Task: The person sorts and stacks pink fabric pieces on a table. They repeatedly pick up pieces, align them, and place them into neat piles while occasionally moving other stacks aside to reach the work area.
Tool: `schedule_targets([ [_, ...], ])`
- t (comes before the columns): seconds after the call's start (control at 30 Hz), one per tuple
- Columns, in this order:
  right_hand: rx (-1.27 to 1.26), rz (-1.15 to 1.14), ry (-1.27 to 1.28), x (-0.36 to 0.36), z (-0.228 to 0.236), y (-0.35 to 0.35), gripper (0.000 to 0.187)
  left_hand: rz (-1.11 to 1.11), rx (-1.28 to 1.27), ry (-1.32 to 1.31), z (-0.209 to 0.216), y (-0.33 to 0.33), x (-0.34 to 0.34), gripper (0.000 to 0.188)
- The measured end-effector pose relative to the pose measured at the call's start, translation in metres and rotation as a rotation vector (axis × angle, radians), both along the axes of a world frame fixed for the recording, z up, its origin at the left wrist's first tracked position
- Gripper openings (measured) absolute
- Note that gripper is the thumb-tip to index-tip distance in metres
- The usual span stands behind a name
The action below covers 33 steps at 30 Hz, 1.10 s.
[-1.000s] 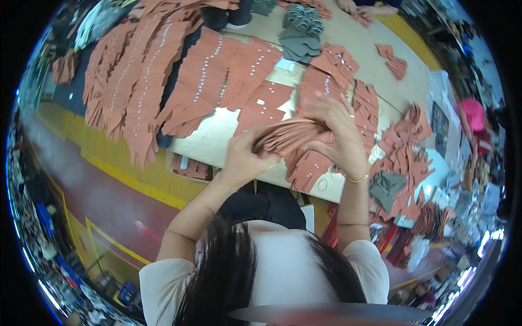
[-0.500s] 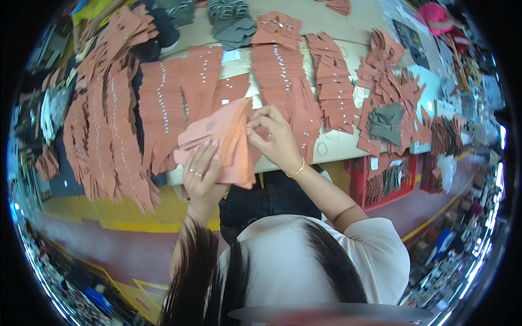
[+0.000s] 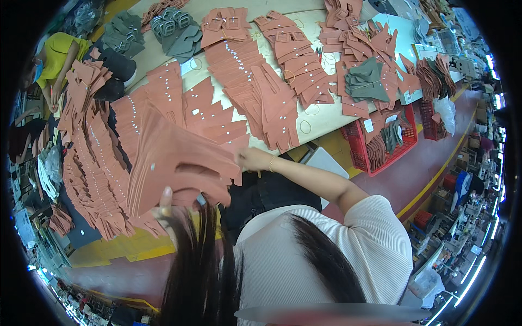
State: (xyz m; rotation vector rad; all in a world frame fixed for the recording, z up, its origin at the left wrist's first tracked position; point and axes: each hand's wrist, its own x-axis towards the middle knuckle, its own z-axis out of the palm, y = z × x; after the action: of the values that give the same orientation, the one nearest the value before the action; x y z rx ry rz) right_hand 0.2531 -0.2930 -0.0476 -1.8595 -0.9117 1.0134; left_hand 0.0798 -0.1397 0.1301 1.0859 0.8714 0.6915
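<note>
Your left grip [image 3: 165,209] clamps the stack of salmon pieces [image 3: 174,157], raised at the surface [image 3: 323,122]; your right grip [image 3: 254,159] curls at the stack's right end (hold unclear). Step, apparently: arranging the stack. Next move likely calls for steady left support.

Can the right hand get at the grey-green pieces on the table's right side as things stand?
Probably yes, with a stretch: the grey-green pieces lie uncovered on the coral pile, and nothing tall seems in the way. The right hand may first have to leave the coral bundle.
</note>
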Motion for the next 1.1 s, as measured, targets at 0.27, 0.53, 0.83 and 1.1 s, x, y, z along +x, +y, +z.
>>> schedule_targets([
  [0.27,-0.49,-0.093,-0.443,0.129,0.027,-0.107,0.022,0.006,-0.132,0.04,-0.017,0.001,0.011,0.06],
  [0.53,0.226,-0.07,-0.197,0.114,0.118,-0.049,0.06,-0.349,-0.189,0.081,-0.031,-0.017,0.02,0.068],
  [0.83,0.352,0.379,-0.481,0.061,0.178,0.014,0.085,-0.491,-0.178,0.132,-0.007,-0.016,0.027,0.072],
  [1.1,0.299,0.455,-0.295,0.067,0.168,0.011,0.095,-0.607,-0.232,0.062,-0.017,-0.009,0.022,0.083],
])
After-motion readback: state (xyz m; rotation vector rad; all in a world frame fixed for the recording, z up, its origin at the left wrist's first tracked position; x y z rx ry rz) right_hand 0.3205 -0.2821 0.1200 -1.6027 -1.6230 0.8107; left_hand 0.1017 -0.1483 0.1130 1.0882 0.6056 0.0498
